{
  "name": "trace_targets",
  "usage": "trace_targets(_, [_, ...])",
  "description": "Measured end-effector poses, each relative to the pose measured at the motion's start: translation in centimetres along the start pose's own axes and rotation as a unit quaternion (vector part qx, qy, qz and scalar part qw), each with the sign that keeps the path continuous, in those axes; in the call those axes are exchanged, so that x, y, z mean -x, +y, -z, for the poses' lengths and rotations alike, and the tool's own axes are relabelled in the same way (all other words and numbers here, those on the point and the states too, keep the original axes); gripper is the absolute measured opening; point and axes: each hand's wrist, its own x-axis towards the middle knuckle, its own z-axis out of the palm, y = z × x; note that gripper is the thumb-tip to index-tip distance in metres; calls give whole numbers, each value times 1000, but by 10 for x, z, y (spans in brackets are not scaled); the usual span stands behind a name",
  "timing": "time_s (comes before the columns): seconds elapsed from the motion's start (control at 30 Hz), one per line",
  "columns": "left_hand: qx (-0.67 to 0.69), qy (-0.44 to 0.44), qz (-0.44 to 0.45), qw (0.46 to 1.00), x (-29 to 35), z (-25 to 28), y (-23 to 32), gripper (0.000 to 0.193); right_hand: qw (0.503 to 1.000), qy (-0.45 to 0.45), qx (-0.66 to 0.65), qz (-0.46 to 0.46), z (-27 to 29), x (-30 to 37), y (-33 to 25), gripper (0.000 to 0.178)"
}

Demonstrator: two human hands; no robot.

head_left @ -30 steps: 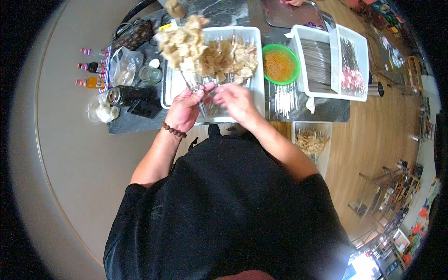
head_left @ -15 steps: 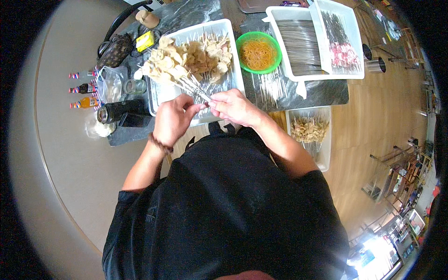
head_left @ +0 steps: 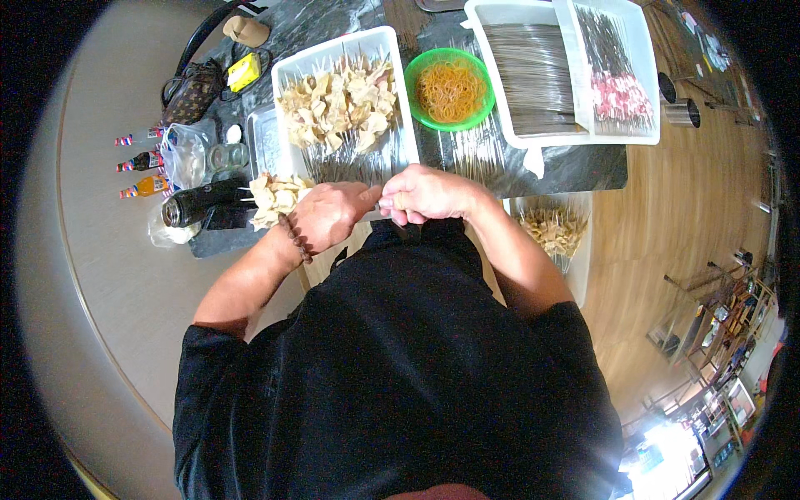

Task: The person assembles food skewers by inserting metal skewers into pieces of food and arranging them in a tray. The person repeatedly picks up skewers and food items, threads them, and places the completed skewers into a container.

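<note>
Both our hands meet at the near edge of the counter [head_left: 575, 167], knuckles almost touching. Our left hand [head_left: 332, 214] is closed around a bunch of skewers [head_left: 275, 196] loaded with pale beige pieces; the loaded ends stick out to the left, over a black can [head_left: 198, 206] lying on its side. Our right hand [head_left: 427, 193] is curled shut on the other end of the bunch, though we cannot tell exactly what its fingers pinch. Just beyond our hands sits a white tray [head_left: 392, 50] piled with more of the same skewers. Beside it to the right stands a green bowl [head_left: 450, 87] of orange shreds, then two more white trays, one with bare sticks [head_left: 529, 79] and one with red meat skewers [head_left: 617, 92]. Small bottles [head_left: 142, 162] stand at far left on the grey table [head_left: 108, 275].
</note>
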Motion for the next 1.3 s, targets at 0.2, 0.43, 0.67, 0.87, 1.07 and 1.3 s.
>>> trace_targets(0.2, [-73,87,145,983,26,10,0,24,835,487,253,-21,78,-34,37,14])
trace_targets(0.43, [-105,142,295,939,87,2,8,17,724,381,557,-142,119,-76,51,26])
trace_targets(0.67, [-164,107,442,875,172,-49,-35,25,747,403,499,-176,124,-79,37,23])
trace_targets(0.87, [-138,-54,493,857,160,-74,-109,26,761,483,430,62,137,-64,45,18])
trace_targets(1.07, [-236,-158,470,836,104,-73,-151,26,884,436,-139,98,101,-42,-3,27])
trace_targets(1.3, [-209,-197,485,826,87,-94,-166,31,854,355,-356,135,85,-9,-20,27])
